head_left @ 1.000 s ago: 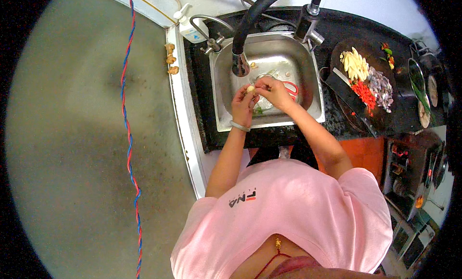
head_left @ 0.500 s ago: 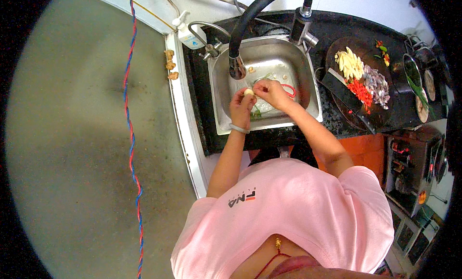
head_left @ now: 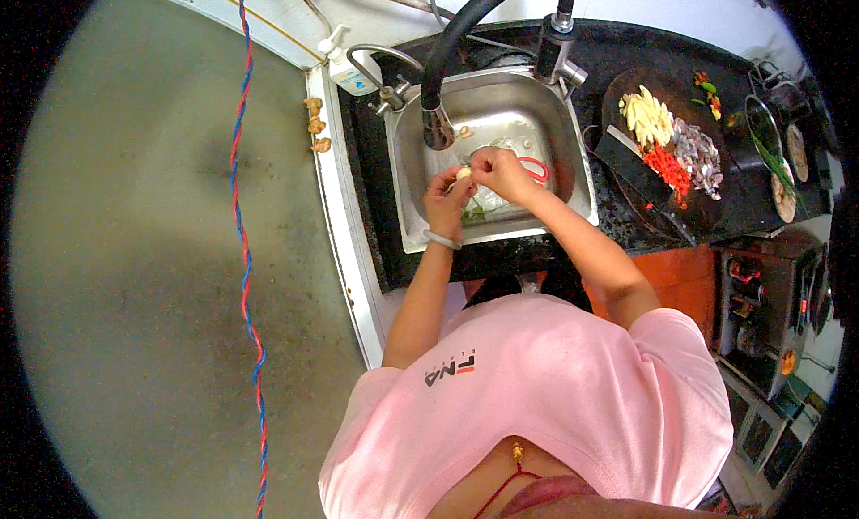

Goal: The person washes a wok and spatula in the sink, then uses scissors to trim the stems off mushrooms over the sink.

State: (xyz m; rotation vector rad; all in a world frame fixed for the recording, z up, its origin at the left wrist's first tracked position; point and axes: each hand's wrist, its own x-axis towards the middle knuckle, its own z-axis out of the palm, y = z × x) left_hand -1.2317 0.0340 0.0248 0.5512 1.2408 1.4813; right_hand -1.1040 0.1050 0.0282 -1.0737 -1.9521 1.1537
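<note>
Over the sink, curled hands meet at a pale piece.

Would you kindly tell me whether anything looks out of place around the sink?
I see no damage, but three knobbly brown pieces sit on the white ledge, well apart from the chopped food, which seems slightly odd.

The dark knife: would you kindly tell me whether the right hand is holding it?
No, the dark knife lies on the round board, while the right hand is over the sink.
</note>
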